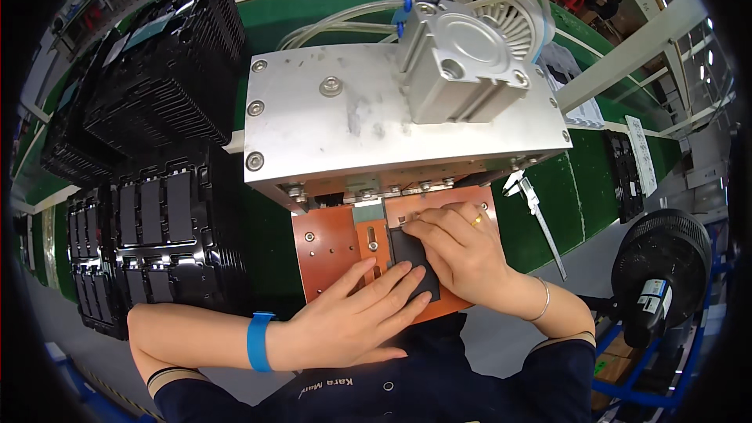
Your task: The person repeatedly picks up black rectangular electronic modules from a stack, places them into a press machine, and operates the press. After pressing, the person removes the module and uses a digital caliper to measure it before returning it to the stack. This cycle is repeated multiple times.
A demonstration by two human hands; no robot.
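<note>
A flat black rectangular piece (409, 249) lies in the orange-brown fixture plate (325, 227), beside an orange slotted block (373, 235) with a screw. My left hand (356, 319) is spread open, its fingertips resting across the near part of the black piece. My right hand (462, 254) bends over the far end of that piece, thumb and fingers pressed together there. What lies between those right fingertips is hidden. Directly beyond both hands is the silver metal press housing (345, 137), its lower edge overhanging the fixture.
An air cylinder (470, 47) with hoses tops the press. Black trays (164, 211) holding dark flat pieces sit at left, before tall tray stacks (168, 70). Calipers (536, 207) lie right on the green bench top (583, 188). A black fan (658, 266) stands near right.
</note>
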